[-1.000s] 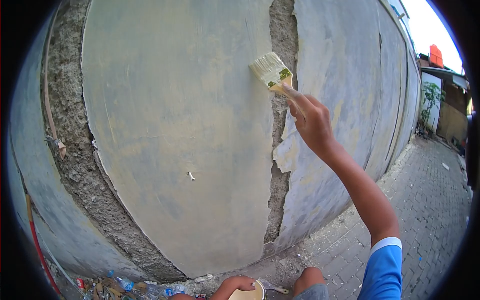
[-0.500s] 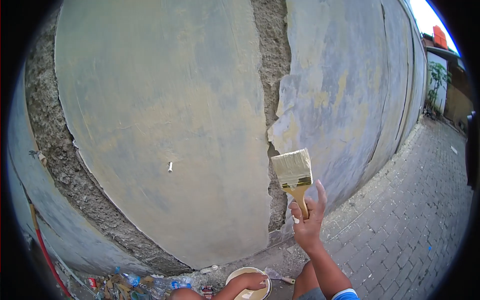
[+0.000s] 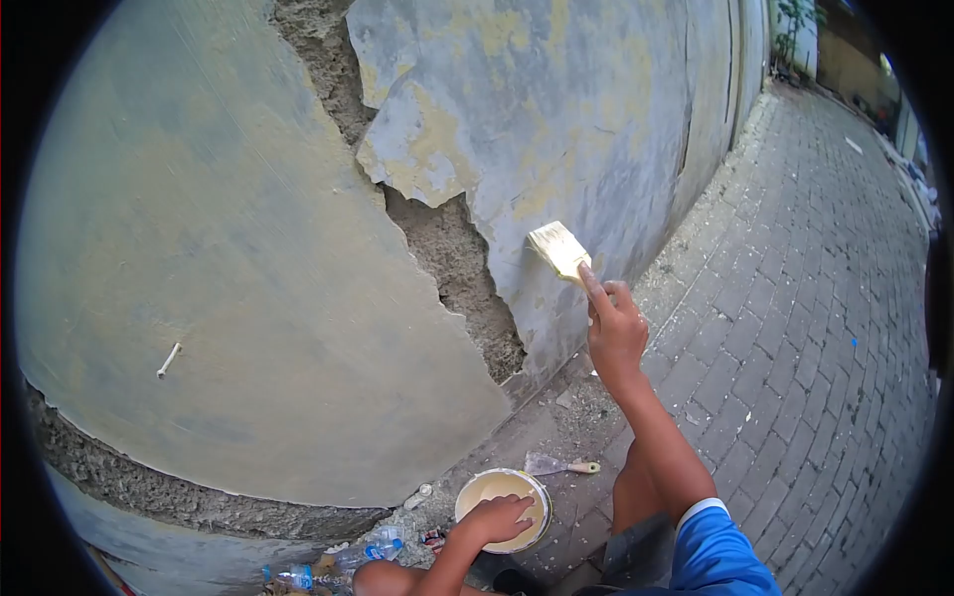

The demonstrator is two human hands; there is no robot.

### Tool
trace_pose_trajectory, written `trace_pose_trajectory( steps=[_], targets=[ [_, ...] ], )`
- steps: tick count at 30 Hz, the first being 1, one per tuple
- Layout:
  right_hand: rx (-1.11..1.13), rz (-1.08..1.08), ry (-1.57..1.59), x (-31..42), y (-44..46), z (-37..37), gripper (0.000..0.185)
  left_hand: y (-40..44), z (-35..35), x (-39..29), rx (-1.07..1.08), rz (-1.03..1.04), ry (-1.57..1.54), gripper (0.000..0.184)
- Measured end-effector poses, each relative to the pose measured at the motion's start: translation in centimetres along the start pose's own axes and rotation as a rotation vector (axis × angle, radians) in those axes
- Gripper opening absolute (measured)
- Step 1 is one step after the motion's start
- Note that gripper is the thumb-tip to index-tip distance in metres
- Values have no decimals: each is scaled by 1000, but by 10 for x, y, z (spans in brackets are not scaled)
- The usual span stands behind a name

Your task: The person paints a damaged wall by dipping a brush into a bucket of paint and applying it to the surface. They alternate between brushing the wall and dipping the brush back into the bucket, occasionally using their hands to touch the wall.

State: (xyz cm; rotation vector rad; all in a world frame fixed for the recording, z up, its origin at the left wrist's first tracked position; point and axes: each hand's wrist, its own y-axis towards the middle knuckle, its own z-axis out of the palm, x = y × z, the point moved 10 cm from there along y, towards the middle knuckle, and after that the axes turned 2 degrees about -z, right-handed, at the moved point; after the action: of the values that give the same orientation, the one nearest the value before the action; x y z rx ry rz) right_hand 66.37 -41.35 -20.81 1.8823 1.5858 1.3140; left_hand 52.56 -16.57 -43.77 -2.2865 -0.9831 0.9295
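My right hand (image 3: pixel 616 333) is closed around the handle of a wide paintbrush (image 3: pixel 559 248). The pale, paint-coated bristles point up and left, close to the grey-blue wall face (image 3: pixel 586 129); I cannot tell whether they touch it. Lower down, my left hand (image 3: pixel 499 519) lies over the near-left side of a round bucket (image 3: pixel 545 517) of cream-coloured paint, its fingers stretched out and apart above the paint. On the ground beside the bucket is a putty knife (image 3: pixel 561 465) with a pale handle.
A jagged strip of bare rough mortar (image 3: pixel 447 258) splits the wall's plaster. From the left panel sticks a small white peg (image 3: pixel 169 361). Plastic bottles (image 3: pixel 383 548) and litter lie at the wall's foot. Paving bricks (image 3: pixel 785 338) run along the right.
The view has swung down and to the right. My right hand has tilted the brush leftward and brought it in front of the right wall section. My left hand stays at the bucket.
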Motion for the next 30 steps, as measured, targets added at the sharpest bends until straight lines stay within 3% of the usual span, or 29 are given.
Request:
trace_pose_trajectory(
  steps=[4, 7, 15, 16, 19, 22, 25, 26, 30],
  targets=[
    [26, -113, -67, 2, -12, 25, 63, 17, 2, -10, 35, 58, 27, 49],
    [151, -80, -99, 1, -33, 51, 61, 23, 0, -21, 44, 69, 48, 49],
    [402, -91, 52, -20, -66, 67, 48, 37, 13, -30, 43, 106, 47, 47],
    [389, -72, 129, -23, -66, 60, 38, 36, 13, -31, 89, 71, 83, 47],
    [282, 76, 556, -48, -61, 51, 29, 31, 10, -33, 39, 60, 92, 46],
    [461, 719, 1323, -70, -70, 95, 34, 22, 8, -39, 16, 101, 57, 46],
    [659, 991, 1719, -50, -82, 144, 37, 15, 13, -38, 46, 90, 30, 46],
    [696, 1080, 1812, -45, -95, 163, 38, 15, 14, -38, 35, 96, 40, 46],
    [779, 1099, 1796, -47, -136, 193, 40, 16, 17, -33, 73, 68, 50, 46]
  ],
)
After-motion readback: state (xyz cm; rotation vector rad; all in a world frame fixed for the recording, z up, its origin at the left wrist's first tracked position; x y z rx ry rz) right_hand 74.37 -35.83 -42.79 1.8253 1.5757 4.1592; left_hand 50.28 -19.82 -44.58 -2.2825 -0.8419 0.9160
